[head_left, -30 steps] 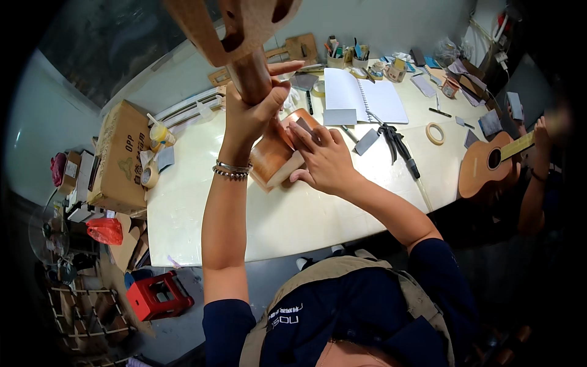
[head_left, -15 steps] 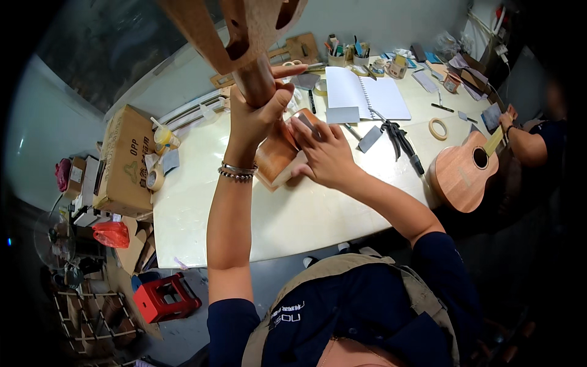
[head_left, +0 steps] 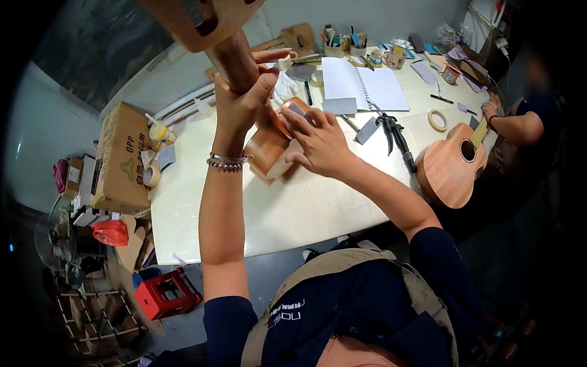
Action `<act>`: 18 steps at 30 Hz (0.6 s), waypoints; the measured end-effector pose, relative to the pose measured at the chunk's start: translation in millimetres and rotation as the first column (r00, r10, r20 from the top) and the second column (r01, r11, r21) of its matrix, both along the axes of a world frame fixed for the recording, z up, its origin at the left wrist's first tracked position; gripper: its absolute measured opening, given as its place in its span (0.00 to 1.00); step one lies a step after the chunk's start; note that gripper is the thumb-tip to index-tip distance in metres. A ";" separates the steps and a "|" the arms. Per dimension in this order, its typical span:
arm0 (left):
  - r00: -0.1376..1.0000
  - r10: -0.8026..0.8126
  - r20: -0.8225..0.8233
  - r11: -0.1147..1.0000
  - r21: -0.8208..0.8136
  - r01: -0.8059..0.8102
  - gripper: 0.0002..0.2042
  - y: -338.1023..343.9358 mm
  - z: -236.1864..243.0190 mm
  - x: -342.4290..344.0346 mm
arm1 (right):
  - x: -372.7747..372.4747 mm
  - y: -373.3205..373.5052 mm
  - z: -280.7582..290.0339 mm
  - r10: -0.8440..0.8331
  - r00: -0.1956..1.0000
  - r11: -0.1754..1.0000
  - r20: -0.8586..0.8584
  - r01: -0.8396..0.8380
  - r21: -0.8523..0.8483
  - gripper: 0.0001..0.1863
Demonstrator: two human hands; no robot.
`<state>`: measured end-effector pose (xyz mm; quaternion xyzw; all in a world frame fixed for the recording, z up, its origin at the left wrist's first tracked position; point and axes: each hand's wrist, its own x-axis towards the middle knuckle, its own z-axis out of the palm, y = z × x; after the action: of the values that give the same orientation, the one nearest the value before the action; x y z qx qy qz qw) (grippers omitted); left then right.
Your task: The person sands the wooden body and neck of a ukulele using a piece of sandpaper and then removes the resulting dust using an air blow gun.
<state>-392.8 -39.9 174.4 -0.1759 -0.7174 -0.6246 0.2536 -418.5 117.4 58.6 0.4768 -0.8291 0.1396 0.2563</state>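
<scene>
- Left hand (head_left: 241,101) wraps tight around ukulele neck (head_left: 235,58).
- Right hand (head_left: 318,137) lies flat, fingers spread, gripping nothing, on ukulele body (head_left: 266,150).
- Notebook (head_left: 364,85) behind body.

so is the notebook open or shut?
Open: the notebook lies flat on the table, two white pages spread either side of its spiral.

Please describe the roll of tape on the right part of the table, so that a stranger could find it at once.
Start at the open white notebook on the pale table. To its right, just above the second ukulele's body, lies the roll of tape. It is a flat beige ring, alone on bare tabletop.
</scene>
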 end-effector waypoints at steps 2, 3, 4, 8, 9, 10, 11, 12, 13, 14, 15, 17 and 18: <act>1.000 0.003 -0.002 1.000 -0.003 -0.003 0.17 -2.8 -2.6 -0.4 | 12.9 12.6 -5.2 0.037 0.999 0.999 0.018 -0.037 -0.019 0.40; 1.000 0.001 -0.005 1.000 -0.003 -0.001 0.17 -2.5 -3.0 -2.5 | 15.6 20.8 -6.4 0.056 0.998 0.998 0.018 -0.056 -0.033 0.40; 1.000 -0.026 0.005 0.999 0.025 0.026 0.17 0.8 -2.4 -3.2 | 14.1 21.5 -4.1 0.048 0.999 0.999 0.009 -0.047 -0.019 0.42; 0.999 -0.028 -0.015 0.999 -0.037 0.028 0.17 7.6 -0.2 -6.8 | -16.2 -5.3 14.0 0.052 0.999 0.996 -0.003 -0.052 -0.071 0.41; 0.999 -0.034 -0.013 0.999 -0.020 0.034 0.17 7.5 -1.5 -7.9 | -13.2 -1.3 10.1 0.049 0.999 0.997 -0.005 -0.050 -0.058 0.39; 1.000 -0.026 -0.012 1.000 -0.012 0.026 0.17 4.0 0.0 -6.1 | -6.4 1.6 4.1 0.060 0.998 0.997 -0.009 -0.061 -0.053 0.38; 1.000 -0.023 -0.015 1.000 0.005 0.023 0.17 1.5 -0.9 -6.5 | 0.5 7.9 -1.9 0.066 0.998 0.997 -0.016 -0.067 -0.040 0.36; 0.999 0.026 -0.025 0.999 0.030 -0.025 0.17 -0.8 -2.4 -7.9 | 9.8 18.4 -5.7 0.056 0.995 0.998 -0.077 -0.057 -0.005 0.32; 1.000 0.031 0.006 1.000 0.006 -0.031 0.17 -3.4 1.0 -2.5 | 15.7 29.4 -10.0 0.083 0.996 0.995 -0.036 -0.085 -0.049 0.29; 1.000 0.015 0.010 1.000 0.014 -0.016 0.17 -3.9 2.9 -0.8 | 18.0 40.3 -12.9 0.107 0.994 0.990 0.002 -0.106 -0.095 0.27; 1.000 0.001 0.013 1.000 0.021 -0.002 0.18 -4.8 4.2 0.7 | 18.3 45.6 -14.2 0.133 0.990 0.982 0.038 -0.126 -0.141 0.25; 1.000 0.016 -0.003 1.000 0.002 -0.016 0.18 -4.9 5.2 2.1 | 13.7 46.5 0.2 0.079 0.993 0.959 0.085 -0.053 -0.278 0.24; 1.000 0.025 -0.011 1.000 -0.008 -0.025 0.18 -5.5 4.7 2.9 | 8.7 39.2 2.6 0.092 0.993 0.953 0.068 -0.068 -0.296 0.24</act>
<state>-389.9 -45.3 179.1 -0.1714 -0.7208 -0.6174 0.2644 -409.9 156.6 61.2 0.4607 -0.7890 0.2903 0.2844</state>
